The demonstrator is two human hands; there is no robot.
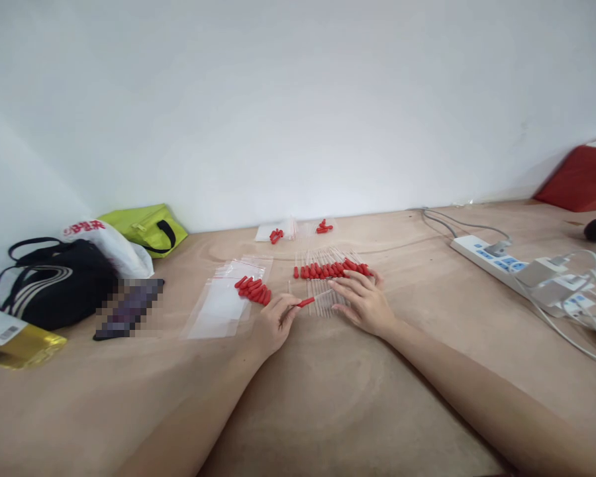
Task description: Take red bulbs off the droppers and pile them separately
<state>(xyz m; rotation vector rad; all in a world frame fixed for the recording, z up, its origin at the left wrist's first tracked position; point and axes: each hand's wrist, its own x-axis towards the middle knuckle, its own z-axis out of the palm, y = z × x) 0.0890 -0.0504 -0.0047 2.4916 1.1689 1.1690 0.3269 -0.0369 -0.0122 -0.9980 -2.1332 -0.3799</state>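
Observation:
My left hand point(273, 322) pinches a dropper by its red rubber bulb point(306, 302); a clear thin tube seems to run from the bulb towards my right hand. My right hand point(365, 301) spreads its fingers over the right end of a row of droppers with red bulbs point(322, 270), thumb and forefinger apart. Their thin clear tubes point both away from me and towards me. Left of my left hand, a pile of loose red rubber bulbs point(253, 289) lies on clear zip bags point(216, 308).
Two small groups of red bulbs point(276, 235) lie on bags near the wall. On the right sits a power strip point(506, 265) with plugs and cables. A black bag point(54, 278), a green bag point(144, 225) and a dark phone-like object point(129, 309) are at left.

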